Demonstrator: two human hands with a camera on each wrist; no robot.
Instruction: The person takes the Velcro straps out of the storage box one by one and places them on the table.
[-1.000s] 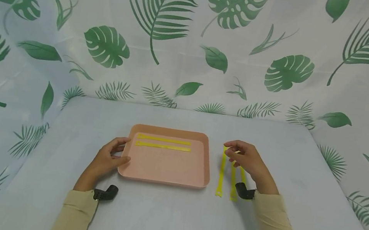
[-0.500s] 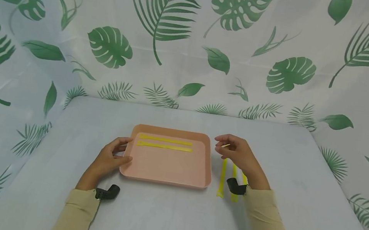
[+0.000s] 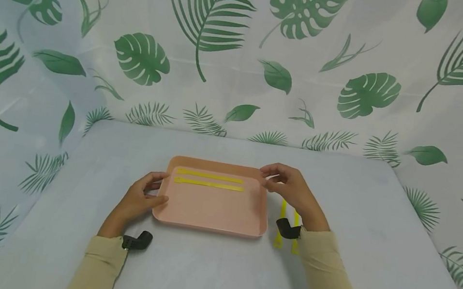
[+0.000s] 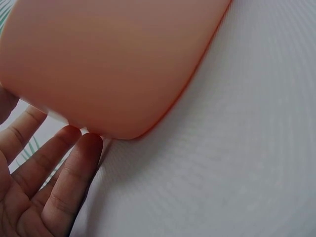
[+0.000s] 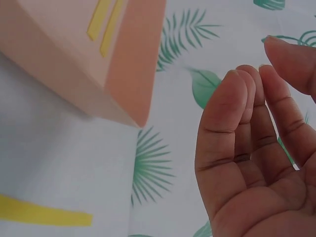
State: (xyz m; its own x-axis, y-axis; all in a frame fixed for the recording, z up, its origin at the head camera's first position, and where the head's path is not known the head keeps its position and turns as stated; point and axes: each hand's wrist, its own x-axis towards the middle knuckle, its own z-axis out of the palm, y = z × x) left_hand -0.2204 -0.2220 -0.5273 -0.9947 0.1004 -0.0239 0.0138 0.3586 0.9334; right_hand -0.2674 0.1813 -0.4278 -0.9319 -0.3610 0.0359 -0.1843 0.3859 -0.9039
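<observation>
Against a white backdrop printed with green leaves [image 3: 273, 74], a pale tabletop [image 3: 214, 274] carries a pink, rectangular, round-cornered tray [image 3: 205, 212], set between a person's two hands. Two flat, slim yellow strips [image 3: 208, 184] lie lengthwise in its far half, parallel and slightly apart. The left-hand grip [image 3: 138, 198], fingers and thumb relaxed, touches the tray's left end. The right-hand grip [image 3: 292, 184], loosely curled and holding nothing, hovers just beside the far right corner. More yellow strips [image 3: 278, 241] rest on the tabletop right of the tray, partly hidden beneath the right forearm. Black wrist cameras [image 3: 137, 240] sit at the cuffs of beige sleeves [image 3: 99, 264].
</observation>
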